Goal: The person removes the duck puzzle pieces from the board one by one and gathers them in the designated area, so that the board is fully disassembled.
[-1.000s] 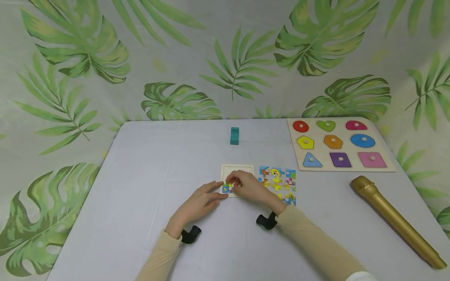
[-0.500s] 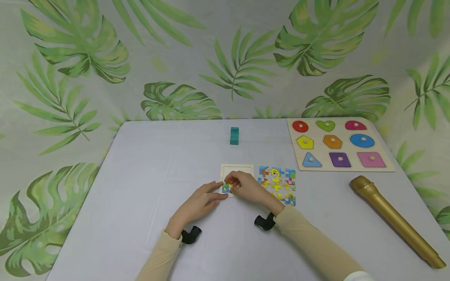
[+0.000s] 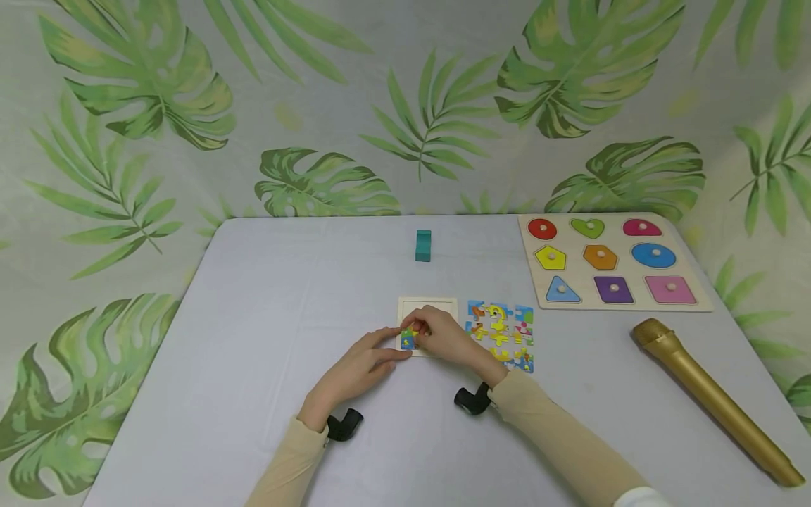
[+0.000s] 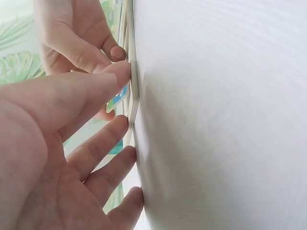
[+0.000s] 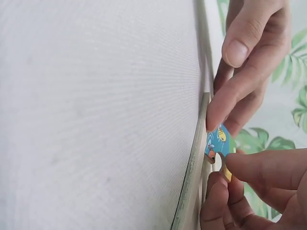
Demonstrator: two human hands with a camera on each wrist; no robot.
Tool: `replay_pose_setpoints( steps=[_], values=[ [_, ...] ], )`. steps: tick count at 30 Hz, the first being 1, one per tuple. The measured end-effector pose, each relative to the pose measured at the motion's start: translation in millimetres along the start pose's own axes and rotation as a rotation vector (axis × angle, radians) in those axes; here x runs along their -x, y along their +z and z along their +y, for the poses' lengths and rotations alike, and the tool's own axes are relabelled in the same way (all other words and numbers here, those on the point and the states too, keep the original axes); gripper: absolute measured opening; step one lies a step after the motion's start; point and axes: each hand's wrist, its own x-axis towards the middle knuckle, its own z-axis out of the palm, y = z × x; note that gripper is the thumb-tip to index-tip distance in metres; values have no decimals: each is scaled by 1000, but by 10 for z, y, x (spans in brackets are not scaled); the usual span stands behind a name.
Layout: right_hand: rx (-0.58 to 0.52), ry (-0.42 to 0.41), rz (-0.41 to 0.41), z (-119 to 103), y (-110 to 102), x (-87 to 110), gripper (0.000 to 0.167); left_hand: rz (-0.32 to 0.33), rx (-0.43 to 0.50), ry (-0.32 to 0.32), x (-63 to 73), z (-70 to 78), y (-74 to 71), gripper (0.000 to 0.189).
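My right hand [image 3: 437, 336] pinches a blue, green and yellow jigsaw piece [image 5: 221, 139] with small printed fish. In the right wrist view the piece stands tilted over the lower left corner of the pale wooden puzzle frame [image 3: 449, 304]. My left hand [image 3: 355, 367] reaches in from the left with fairly straight fingers; its thumb touches the frame's near edge and its fingertips the left edge. The left wrist view shows that thumb and the fingers [image 4: 98, 146] along the frame's edge. Right of the frame, several loose jigsaw pieces [image 3: 498, 317] with a yellow animal picture lie in rows.
A teal block [image 3: 423, 246] stands behind the frame. At the back right lies a wooden shape board [image 3: 573, 271] with knobbed colored shapes. A gold microphone [image 3: 716, 398] lies along the right side of the white table [image 3: 209, 394]. Leaf-patterned cloth hangs behind.
My right hand has turned and shifted slightly left over the frame's corner, its wrist camera moving left with it. The left hand stays in place.
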Motion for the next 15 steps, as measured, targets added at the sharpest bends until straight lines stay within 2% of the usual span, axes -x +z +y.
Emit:
replay_pose_setpoints(
  steps=[7, 15],
  values=[
    [-21, 9, 2, 55, -20, -3, 26, -6, 3, -8, 5, 12, -15, 28],
    [-118, 107, 31, 181, -223, 92, 15, -15, 1, -28, 2, 18, -10, 30]
  ],
)
